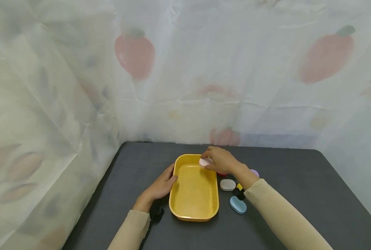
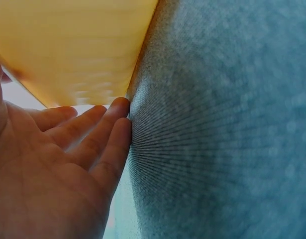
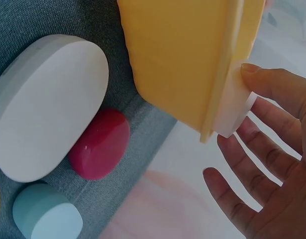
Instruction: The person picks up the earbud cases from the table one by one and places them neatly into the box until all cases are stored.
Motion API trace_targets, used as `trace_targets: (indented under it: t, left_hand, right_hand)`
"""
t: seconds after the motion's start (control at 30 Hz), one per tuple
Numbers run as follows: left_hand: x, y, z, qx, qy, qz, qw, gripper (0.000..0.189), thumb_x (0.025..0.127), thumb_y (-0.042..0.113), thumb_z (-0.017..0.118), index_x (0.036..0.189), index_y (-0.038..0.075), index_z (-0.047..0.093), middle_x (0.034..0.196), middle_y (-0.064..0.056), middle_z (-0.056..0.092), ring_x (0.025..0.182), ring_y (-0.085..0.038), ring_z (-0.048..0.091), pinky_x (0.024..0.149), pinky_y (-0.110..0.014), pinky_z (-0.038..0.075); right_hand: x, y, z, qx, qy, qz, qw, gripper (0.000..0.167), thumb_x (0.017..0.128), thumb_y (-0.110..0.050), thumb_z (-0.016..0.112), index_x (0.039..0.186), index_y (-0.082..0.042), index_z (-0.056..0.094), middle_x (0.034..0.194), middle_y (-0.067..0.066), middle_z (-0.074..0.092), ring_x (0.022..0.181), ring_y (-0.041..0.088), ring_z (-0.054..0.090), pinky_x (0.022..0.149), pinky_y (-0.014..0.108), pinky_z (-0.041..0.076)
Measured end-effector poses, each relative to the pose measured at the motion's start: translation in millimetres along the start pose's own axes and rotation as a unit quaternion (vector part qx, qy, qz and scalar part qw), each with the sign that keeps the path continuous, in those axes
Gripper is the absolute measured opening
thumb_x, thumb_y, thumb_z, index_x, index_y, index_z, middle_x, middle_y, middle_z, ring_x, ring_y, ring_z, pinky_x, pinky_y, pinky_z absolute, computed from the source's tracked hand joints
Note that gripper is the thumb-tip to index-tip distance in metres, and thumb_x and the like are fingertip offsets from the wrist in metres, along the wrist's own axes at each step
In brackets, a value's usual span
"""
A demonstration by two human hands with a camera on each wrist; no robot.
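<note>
A yellow rectangular tray (image 1: 194, 194) lies on the dark table. My left hand (image 1: 162, 183) holds its left side, the thumb at the rim and the fingers (image 2: 110, 159) against the outer wall. At the tray's far right corner, my right hand (image 1: 220, 160) pinches a pale pink rounded piece (image 1: 205, 162) between thumb and fingers. In the right wrist view this pale piece (image 3: 237, 112) shows beyond the tray's rim, partly hidden by the tray and the thumb.
Right of the tray lie a white oval piece (image 1: 227, 185), a light blue oval piece (image 1: 238, 205), a yellow piece (image 1: 239, 186), a purple piece (image 1: 255, 172) and a red piece (image 3: 100, 144). My right forearm passes over some. Patterned white sheeting (image 1: 185, 69) hangs behind the table.
</note>
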State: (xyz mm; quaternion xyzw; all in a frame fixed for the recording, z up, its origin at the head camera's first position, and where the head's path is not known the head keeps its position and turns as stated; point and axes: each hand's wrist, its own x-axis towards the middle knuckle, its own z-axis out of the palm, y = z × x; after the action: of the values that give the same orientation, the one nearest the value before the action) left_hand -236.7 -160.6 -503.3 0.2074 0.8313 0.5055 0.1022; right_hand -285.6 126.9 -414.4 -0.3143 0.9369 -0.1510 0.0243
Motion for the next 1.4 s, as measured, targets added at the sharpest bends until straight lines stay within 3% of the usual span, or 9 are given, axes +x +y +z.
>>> trace_targets:
  t: [0.47,0.73,1.1,1.27,1.4]
  left_hand:
    - [3.8,-1.9,0.3,0.01,-0.006,0.026,0.9996,0.057,0.112,0.012,0.038,0.165,0.008,0.019,0.161,-0.018,0.039,0.132,-0.029,0.054,0.11,-0.05,0.044]
    - [5.7,-1.2,-0.5,0.002,-0.01,0.018,0.9998,0.058,0.112,0.011,0.04,0.166,0.01,0.02,0.161,-0.017,0.04,0.131,-0.029,0.056,0.11,-0.049,0.045]
    - [4.8,-3.0,-0.7,0.011,-0.005,0.019,0.9997,0.059,0.112,0.012,0.039,0.166,0.01,0.018,0.163,-0.017,0.037,0.133,-0.03,0.054,0.11,-0.05,0.044]
    - [3.6,-3.1,-0.8,0.007,-0.001,0.009,0.9999,0.059,0.111,0.013,0.04,0.166,0.011,0.018,0.162,-0.015,0.038,0.132,-0.029,0.055,0.11,-0.049,0.045]
    - [3.0,-3.7,-0.7,0.006,0.005,-0.002,1.0,0.059,0.111,0.014,0.041,0.166,0.012,0.019,0.162,-0.014,0.039,0.132,-0.028,0.055,0.111,-0.049,0.045]
  right_hand:
    - [5.2,-1.8,12.2,-0.023,0.009,-0.008,0.9997,0.035,0.093,-0.032,0.079,0.125,-0.017,0.076,0.118,0.005,0.068,0.105,0.025,0.064,0.097,0.047,0.052]
    - [7.1,-5.1,20.8,-0.047,0.008,-0.008,0.9988,0.034,0.092,-0.032,0.08,0.123,-0.019,0.076,0.115,0.004,0.068,0.105,0.024,0.063,0.092,0.05,0.05]
    - [10.3,-4.7,33.9,-0.093,0.018,-0.001,0.9955,0.033,0.093,-0.037,0.079,0.122,-0.021,0.076,0.115,0.003,0.066,0.109,0.024,0.063,0.101,0.051,0.046]
    - [11.0,-4.9,38.6,-0.121,0.027,-0.02,0.9921,0.025,0.094,-0.036,0.077,0.115,-0.021,0.077,0.108,0.002,0.065,0.103,0.024,0.062,0.096,0.05,0.047]
    - [11.0,-7.6,41.1,-0.129,0.023,-0.02,0.9912,0.021,0.096,-0.034,0.076,0.112,-0.021,0.077,0.106,0.003,0.064,0.102,0.025,0.061,0.099,0.052,0.046]
